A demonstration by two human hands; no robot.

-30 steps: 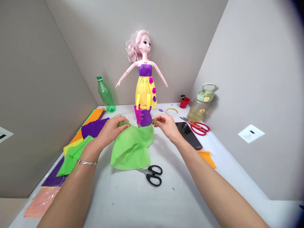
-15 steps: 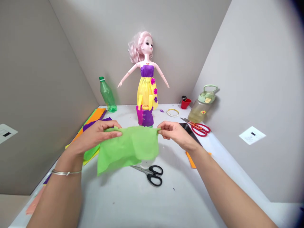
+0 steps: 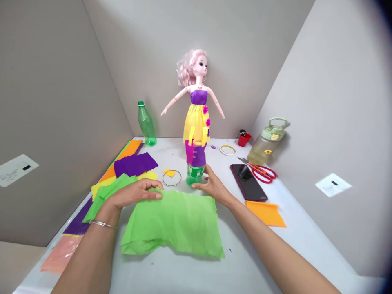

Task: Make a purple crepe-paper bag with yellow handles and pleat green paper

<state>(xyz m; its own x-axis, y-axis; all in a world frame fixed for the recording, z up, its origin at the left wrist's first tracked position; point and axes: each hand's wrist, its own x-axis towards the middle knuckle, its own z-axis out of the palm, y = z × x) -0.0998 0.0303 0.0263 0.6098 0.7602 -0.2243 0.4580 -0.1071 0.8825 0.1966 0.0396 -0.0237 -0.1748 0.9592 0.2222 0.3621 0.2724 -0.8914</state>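
Observation:
A sheet of green tissue paper (image 3: 177, 222) lies spread on the white table (image 3: 171, 273) in front of me. My left hand (image 3: 131, 195) grips its far left edge, fingers pressed along the edge. My right hand (image 3: 212, 186) is closed on the far right corner, close to a small green bottle (image 3: 194, 172) wrapped in purple and magenta paper. Behind that bottle stands a pink-haired doll (image 3: 198, 114) in a purple and yellow paper dress.
Purple, yellow, green and orange paper sheets (image 3: 122, 173) are stacked at the left. A ring (image 3: 171, 178), an empty green bottle (image 3: 146, 124), a phone (image 3: 248, 182), red scissors (image 3: 263, 171), a water jug (image 3: 266, 143), a red cup (image 3: 244, 139) and an orange scrap (image 3: 266, 213) stand around.
Both hands pulled the green paper away from the wrapped bottle, stretched it out in the air, then lowered it flat onto the table. It now covers the black scissors.

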